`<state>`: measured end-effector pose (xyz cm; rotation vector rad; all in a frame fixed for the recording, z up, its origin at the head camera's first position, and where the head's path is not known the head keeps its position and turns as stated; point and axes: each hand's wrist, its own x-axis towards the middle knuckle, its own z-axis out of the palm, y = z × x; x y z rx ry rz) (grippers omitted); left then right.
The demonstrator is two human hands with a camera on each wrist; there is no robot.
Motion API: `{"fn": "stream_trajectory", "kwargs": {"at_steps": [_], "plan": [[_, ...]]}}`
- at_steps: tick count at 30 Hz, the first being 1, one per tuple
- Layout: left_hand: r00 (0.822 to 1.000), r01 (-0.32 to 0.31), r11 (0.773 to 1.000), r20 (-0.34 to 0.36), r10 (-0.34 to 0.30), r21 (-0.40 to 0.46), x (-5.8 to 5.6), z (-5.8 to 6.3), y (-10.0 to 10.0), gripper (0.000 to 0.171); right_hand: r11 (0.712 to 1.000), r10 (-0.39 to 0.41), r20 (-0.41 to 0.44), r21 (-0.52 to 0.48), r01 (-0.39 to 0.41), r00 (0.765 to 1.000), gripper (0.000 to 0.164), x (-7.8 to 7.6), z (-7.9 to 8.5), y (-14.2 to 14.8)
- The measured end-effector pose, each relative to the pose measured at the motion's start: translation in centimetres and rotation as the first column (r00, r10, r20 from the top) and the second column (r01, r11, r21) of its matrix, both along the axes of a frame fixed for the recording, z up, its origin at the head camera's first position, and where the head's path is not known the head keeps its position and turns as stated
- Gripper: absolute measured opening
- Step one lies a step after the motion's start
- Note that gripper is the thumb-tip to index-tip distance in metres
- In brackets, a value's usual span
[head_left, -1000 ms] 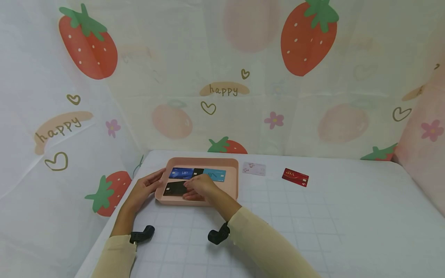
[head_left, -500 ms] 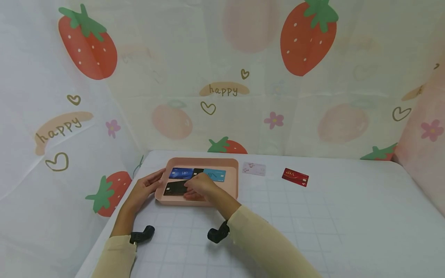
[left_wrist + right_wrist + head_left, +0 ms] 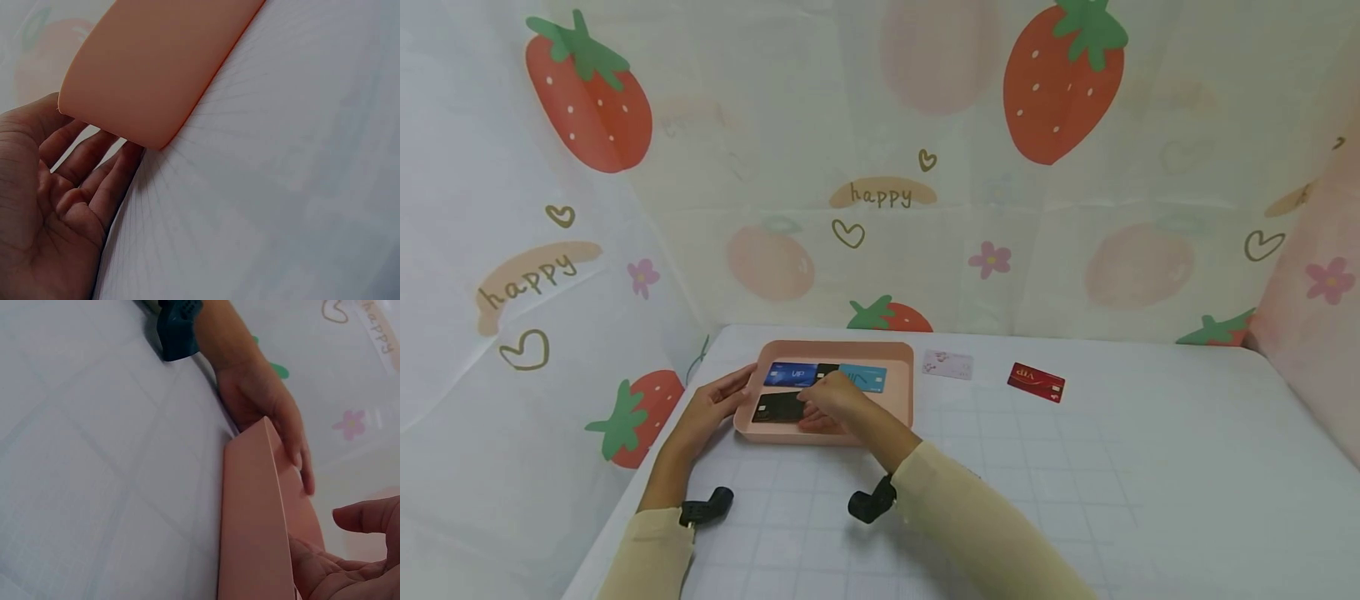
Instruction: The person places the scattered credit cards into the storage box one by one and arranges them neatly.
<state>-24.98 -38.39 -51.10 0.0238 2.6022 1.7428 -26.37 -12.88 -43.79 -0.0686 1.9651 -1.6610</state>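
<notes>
A pink tray [image 3: 895, 412] holds a dark blue VIP card [image 3: 791, 374], a light blue card [image 3: 870, 378] and a dark patch between them. Nearer the front of the tray lies a black card [image 3: 777, 407]. My right hand [image 3: 838, 406] reaches over it, fingertips right at its right end. In the right wrist view, the right hand [image 3: 350, 575] has one digit held apart from the others, which dip behind the front wall. At the tray's left end my left hand [image 3: 703, 417] rests against the wall, its digits [image 3: 115, 184] reaching along the outside.
Right of the tray, a pale patterned card [image 3: 948, 364] lies flat on the white table [image 3: 1000, 500]. Farther right is a red VIP card [image 3: 1036, 382], tilted. A strawberry-print curtain [image 3: 880, 250] hangs behind the table's far edge.
My right hand's fingers shift very slightly at the black card's right end. The left hand, the tray and the cards stay in place.
</notes>
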Motion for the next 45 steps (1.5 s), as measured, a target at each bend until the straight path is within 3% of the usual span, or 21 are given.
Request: {"fn": "stream_trajectory", "kwargs": {"at_steps": [4,11,19,31,35,42,45], "plan": [[1.000,0.005,1.000,0.004,-0.005,0.005,0.3,0.5,0.3,0.058,1.000,0.006,0.003,0.013,-0.006,1.000,0.033,-0.1,-0.1,0.3],[1.000,0.017,1.000,0.011,-0.017,-0.003,1.5,2.6,1.3,0.058,0.999,0.027,-0.030,0.037,-0.026,0.999,0.034,-0.2,-0.3,0.9],[1.000,0.003,1.000,0.008,-0.003,0.004,1.4,2.3,1.5,0.058,0.999,0.051,-0.093,0.001,-0.051,0.994,0.034,0.1,0.3,2.6],[1.000,0.012,1.000,0.014,-0.012,-0.015,2.0,3.6,2.0,0.058,0.989,0.094,-0.204,-0.093,-0.115,0.975,0.031,1.3,2.4,5.4],[1.000,0.015,1.000,0.015,-0.015,-0.023,1.8,3.2,1.7,0.057,0.988,0.105,-0.246,-0.083,-0.129,0.964,0.029,1.8,2.9,6.3],[1.000,0.007,0.999,-0.011,-0.008,-0.040,0.4,0.5,0.4,0.057,0.987,0.113,-0.299,-0.073,-0.141,0.947,0.026,2.6,3.7,8.1],[1.000,0.006,0.999,-0.017,-0.007,-0.043,0.1,0.0,0.1,0.058,0.987,0.115,-0.315,-0.074,-0.145,0.942,0.025,2.9,3.9,8.9]]}}
